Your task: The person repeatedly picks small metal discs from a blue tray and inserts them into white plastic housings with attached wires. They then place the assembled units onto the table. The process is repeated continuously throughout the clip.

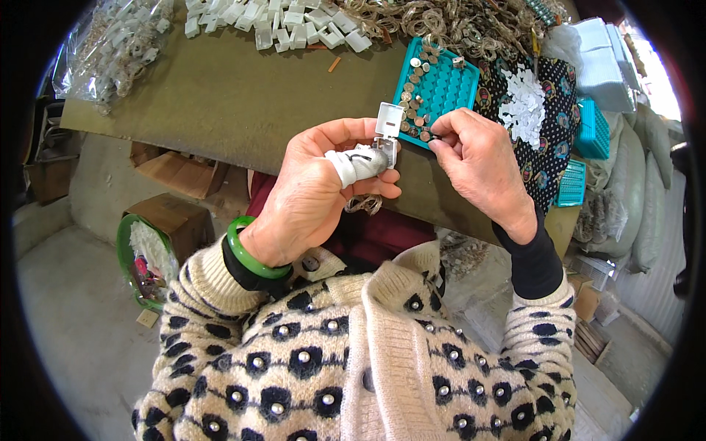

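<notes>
My left hand grips a small white plastic battery box by its lower part, with the lid raised. White cloth with a greyish tip wraps my left thumb. A loop of thin clear wire hangs below those fingers. My right hand is closed in a pinch at the near right of the teal tray. A small dark bit shows at its fingertips, too hidden to name. Round silvery button cells lie along the tray's left side and near edge.
White plastic boxes and coiled wires are heaped at the table's far side. White pieces lie on patterned black cloth at right. A plastic bag sits far left. Below stand a green basket and cardboard box.
</notes>
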